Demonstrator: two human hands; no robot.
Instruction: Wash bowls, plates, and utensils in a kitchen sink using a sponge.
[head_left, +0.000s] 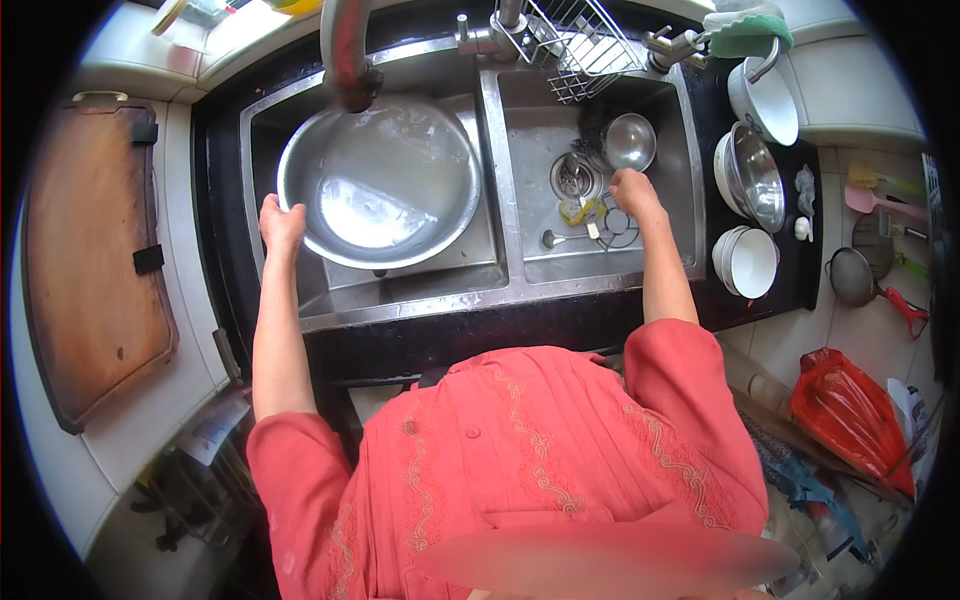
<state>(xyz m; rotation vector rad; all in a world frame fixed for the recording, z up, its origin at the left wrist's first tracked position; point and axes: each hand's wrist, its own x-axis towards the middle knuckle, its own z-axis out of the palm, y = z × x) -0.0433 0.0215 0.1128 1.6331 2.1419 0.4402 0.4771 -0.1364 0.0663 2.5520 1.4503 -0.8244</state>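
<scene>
My left hand (282, 222) grips the left rim of a large metal basin (382, 184), which sits tilted in the left sink bowl under the faucet (349, 82). In the right sink bowl, my right hand (634, 193) is at the lower edge of a small metal bowl (630, 142); whether the fingers grip it cannot be told. Near that hand lie a yellow-and-grey scrubbing cloth (582, 212), a spoon by the drain (576, 177), a metal ladle (562, 238) and a wire rack (619, 229).
A wire basket (577, 41) hangs behind the right sink bowl. White bowls (752, 262), a metal bowl (757, 176) and another white bowl (772, 105) stand on the right counter. A green cloth (750, 34) hangs over a tap. A cutting board (97, 262) is at the left wall.
</scene>
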